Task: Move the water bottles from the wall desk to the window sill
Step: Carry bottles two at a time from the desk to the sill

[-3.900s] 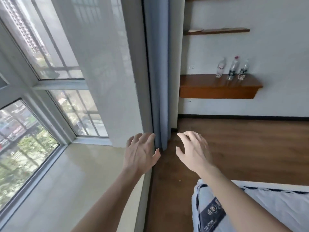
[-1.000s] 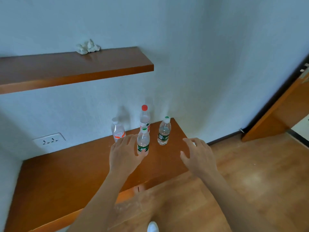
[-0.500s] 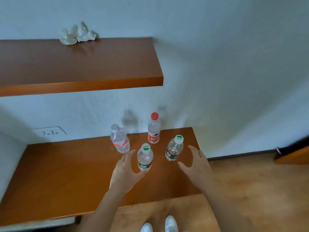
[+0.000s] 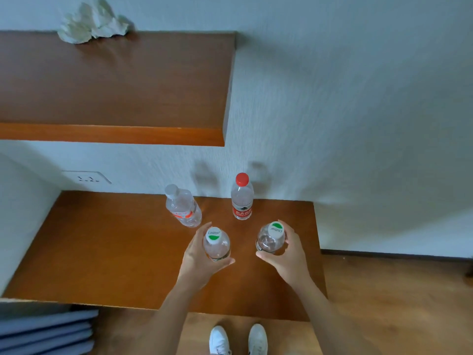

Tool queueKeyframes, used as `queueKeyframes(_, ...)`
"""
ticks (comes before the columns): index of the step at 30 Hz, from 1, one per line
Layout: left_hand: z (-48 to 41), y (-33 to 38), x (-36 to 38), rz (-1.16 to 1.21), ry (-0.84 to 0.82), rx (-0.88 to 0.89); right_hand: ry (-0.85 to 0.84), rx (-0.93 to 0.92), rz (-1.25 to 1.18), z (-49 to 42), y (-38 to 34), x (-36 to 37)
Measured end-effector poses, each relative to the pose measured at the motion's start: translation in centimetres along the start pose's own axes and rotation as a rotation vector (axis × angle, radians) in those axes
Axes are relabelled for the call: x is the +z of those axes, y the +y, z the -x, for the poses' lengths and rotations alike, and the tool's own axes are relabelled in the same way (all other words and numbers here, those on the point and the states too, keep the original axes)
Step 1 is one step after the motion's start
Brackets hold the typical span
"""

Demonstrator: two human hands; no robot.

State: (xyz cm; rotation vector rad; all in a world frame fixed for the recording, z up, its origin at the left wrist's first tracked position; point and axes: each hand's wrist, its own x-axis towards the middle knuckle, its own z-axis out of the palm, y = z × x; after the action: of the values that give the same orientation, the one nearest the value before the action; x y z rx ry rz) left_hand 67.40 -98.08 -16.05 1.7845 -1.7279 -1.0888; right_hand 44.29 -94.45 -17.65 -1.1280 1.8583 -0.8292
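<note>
Person's left hand [image 4: 202, 252] grips the left green-cap bottle [image 4: 216, 243], right hand [image 4: 286, 254] grips the right green-cap bottle [image 4: 271, 239], both upright over the brown table [image 4: 115, 252]. Behind, near the wall: red-cap bottle [image 4: 242, 198] and white-cap bottle [image 4: 183, 207], untouched. Shelf [image 4: 115, 80] above with crumpled paper [image 4: 92, 21]. Wall socket [image 4: 87, 178] at left. White shoes [image 4: 238, 339] below.

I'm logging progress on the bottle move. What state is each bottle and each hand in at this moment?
left green-cap bottle, capped, upright, gripped.
right green-cap bottle, capped, upright, gripped.
red-cap bottle, capped, standing free on desk.
white-cap bottle, capped, standing free on desk.
left hand, holds left green-cap bottle.
right hand, holds right green-cap bottle.
</note>
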Motion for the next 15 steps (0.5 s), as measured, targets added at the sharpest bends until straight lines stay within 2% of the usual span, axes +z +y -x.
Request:
queueKeyframes(8,-1.2,1.2,1.3,0.042,-0.002,-0.088,0.003,-0.044,-0.01,-1.0,-0.6,1.1)
queueKeyframes(15,-0.5,3.2,0.6,0.078,0.027,-0.061,0.04,-0.07,-0.052,-0.6,-1.8,0.8)
